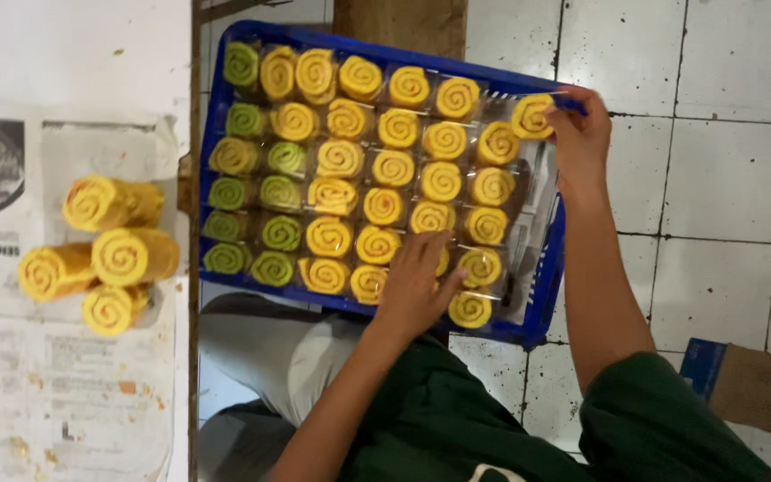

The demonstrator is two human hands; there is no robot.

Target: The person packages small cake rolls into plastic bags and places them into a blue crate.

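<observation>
Head view, looking down. Blue plastic crate (542, 295) rests across the person's lap, packed with rows of spiral roll cakes in clear wrap – yellow ones (392, 168) fill most rows, green ones (278, 192) sit in the left columns.

Left hand (417, 286): laid flat on the yellow rolls at the crate's near edge, fingers loosely spread, pressing down on the wrapped pieces, nothing pinched.

Right hand (579, 134): at the crate's far right corner, fingertips pressed together on one wrapped yellow roll (531, 116) – roll held at rim level, just beside the last roll in that row.

Left of the crate, on a newspaper-covered table (64, 384): four uncut yellow roll logs (109, 254), stacked touching each other. White tiled floor (716, 178) beyond; a cardboard piece (760, 384) lies at lower right
</observation>
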